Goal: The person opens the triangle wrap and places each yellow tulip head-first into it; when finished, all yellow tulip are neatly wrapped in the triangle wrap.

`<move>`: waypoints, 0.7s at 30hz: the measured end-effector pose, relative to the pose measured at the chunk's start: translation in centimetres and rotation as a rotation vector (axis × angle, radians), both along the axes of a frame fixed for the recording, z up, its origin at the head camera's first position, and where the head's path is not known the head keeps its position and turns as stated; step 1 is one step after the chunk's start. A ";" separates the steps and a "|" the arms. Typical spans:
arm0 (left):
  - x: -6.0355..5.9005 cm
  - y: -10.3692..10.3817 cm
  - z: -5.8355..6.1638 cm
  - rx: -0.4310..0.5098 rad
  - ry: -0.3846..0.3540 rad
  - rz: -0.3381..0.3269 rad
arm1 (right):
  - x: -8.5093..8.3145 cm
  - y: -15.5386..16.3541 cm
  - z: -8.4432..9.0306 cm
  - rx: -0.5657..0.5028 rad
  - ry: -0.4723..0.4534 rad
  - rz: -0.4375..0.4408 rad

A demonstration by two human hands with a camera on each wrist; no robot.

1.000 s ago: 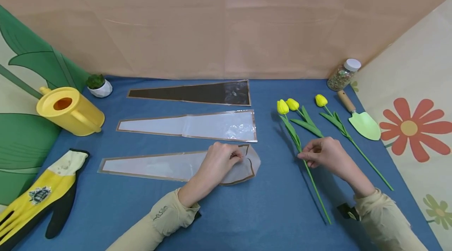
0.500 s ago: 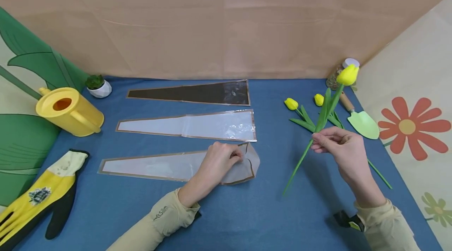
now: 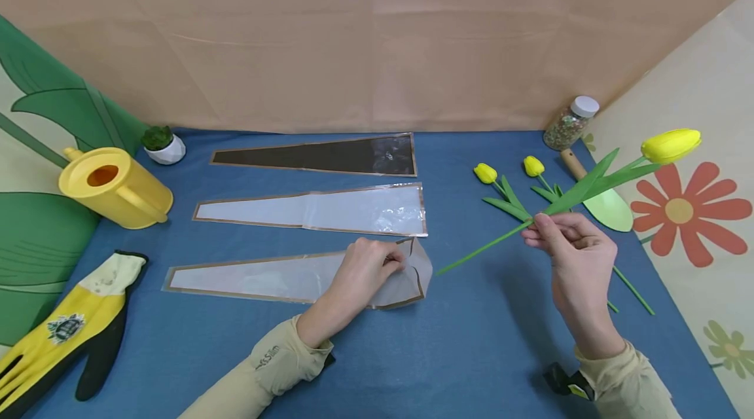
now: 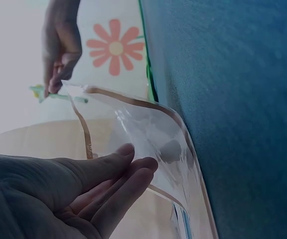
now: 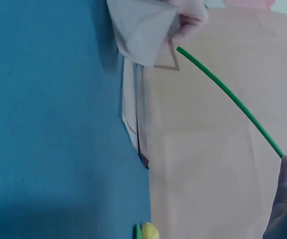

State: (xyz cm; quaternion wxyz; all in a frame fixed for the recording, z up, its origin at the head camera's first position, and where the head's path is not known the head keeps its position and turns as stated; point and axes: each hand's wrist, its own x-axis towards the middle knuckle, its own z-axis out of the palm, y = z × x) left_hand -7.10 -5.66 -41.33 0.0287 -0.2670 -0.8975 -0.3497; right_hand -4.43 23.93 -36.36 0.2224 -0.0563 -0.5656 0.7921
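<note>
My left hand (image 3: 394,260) pinches the wide end of the nearest clear cone sleeve (image 3: 253,277) and lifts its top layer, so the mouth stands open above the blue table. In the left wrist view the raised clear flap (image 4: 153,134) arches over my fingers (image 4: 126,172). My right hand (image 3: 538,222) pinches the green stem of a yellow tulip (image 3: 670,145), held in the air and nearly level. Its bloom points right, and its cut stem end (image 3: 440,272) is just right of the sleeve mouth. The right wrist view shows the stem (image 5: 233,99) aimed at the sleeve mouth (image 5: 143,30).
Two more sleeves lie behind, one clear (image 3: 330,209) and one dark (image 3: 330,155). Two yellow tulips (image 3: 485,173) (image 3: 533,165) lie on the table by a green trowel (image 3: 607,208) and a jar (image 3: 570,122). At the left are a watering can (image 3: 114,186), a potted plant (image 3: 161,143) and a glove (image 3: 71,327).
My right hand picked a tulip up off the table and swung it until the bloom points right and the stem end faces the sleeve. My left hand kept its hold.
</note>
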 end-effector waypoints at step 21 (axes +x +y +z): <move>0.2 0.1 0.3 0.013 0.020 0.011 | 1.1 -3.1 -4.0 0.000 -0.145 0.063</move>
